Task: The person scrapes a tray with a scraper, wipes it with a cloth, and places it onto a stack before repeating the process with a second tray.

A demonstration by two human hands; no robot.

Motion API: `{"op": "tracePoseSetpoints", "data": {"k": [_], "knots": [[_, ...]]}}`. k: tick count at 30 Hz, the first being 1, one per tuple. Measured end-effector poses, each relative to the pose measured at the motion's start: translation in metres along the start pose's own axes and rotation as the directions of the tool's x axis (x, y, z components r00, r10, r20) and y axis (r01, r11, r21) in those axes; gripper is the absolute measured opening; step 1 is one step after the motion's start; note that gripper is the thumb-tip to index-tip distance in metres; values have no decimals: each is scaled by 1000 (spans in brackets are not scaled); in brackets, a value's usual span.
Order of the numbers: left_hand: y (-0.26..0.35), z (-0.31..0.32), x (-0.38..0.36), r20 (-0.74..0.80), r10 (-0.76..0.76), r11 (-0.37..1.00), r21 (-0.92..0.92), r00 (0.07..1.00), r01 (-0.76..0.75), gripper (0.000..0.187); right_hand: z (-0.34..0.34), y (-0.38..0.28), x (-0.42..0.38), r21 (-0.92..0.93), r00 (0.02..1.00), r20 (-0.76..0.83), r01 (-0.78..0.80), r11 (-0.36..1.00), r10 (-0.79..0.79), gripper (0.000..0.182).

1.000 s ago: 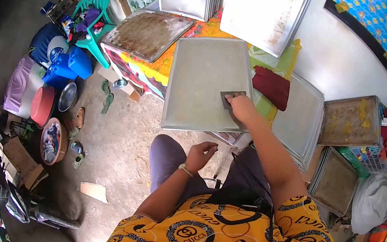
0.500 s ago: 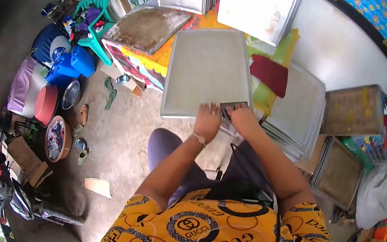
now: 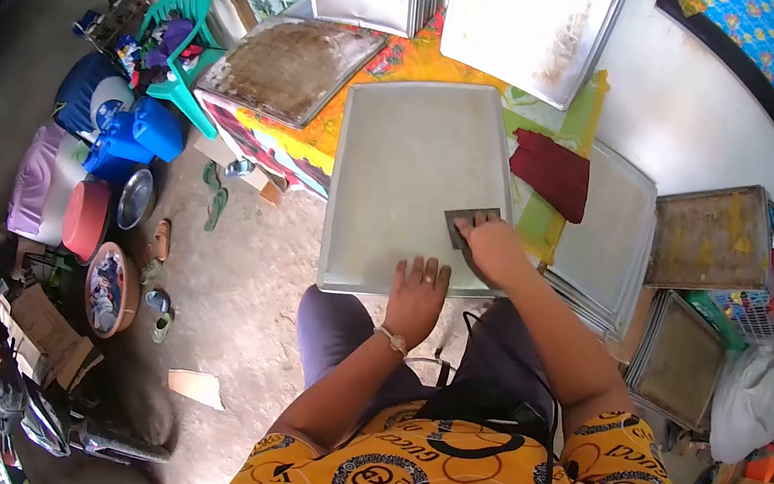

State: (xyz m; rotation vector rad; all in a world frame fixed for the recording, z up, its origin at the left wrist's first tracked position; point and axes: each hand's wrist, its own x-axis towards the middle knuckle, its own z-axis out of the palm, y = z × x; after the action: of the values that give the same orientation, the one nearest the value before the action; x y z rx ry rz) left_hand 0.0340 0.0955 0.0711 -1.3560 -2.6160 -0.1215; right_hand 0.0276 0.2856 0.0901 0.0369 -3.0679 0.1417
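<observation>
A large shallow metal tray (image 3: 414, 165) with a raised rim lies before me, its near edge over my lap. My right hand (image 3: 490, 245) presses a dark, flat rectangular pad (image 3: 461, 223) against the tray's surface, close to the right rim. Whether the pad is sandpaper or a scouring pad I cannot tell. Fingers spread, my left hand (image 3: 419, 298) rests at the near rim, holding nothing. Just past the tray's right side is a folded dark red cloth (image 3: 554, 175).
A browned tray (image 3: 293, 68) lies on the cloth-covered table at the left. More metal trays stand upright (image 3: 532, 27) at the back. A stack of trays (image 3: 606, 236) is at the right. A green chair (image 3: 176, 36) and blue jugs (image 3: 159, 127) stand on the left.
The pad in my right hand has moved away from the near rim, farther up the tray. My left hand is now farther from it, and the tray appears lower in view.
</observation>
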Motion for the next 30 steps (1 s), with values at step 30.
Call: {"op": "tracePoseSetpoints", "data": {"k": [30], "knots": [[-6, 2, 15, 198, 30, 1000, -1, 980, -30, 47, -22, 64, 133, 98, 992, 119, -41, 994, 29, 32]]}}
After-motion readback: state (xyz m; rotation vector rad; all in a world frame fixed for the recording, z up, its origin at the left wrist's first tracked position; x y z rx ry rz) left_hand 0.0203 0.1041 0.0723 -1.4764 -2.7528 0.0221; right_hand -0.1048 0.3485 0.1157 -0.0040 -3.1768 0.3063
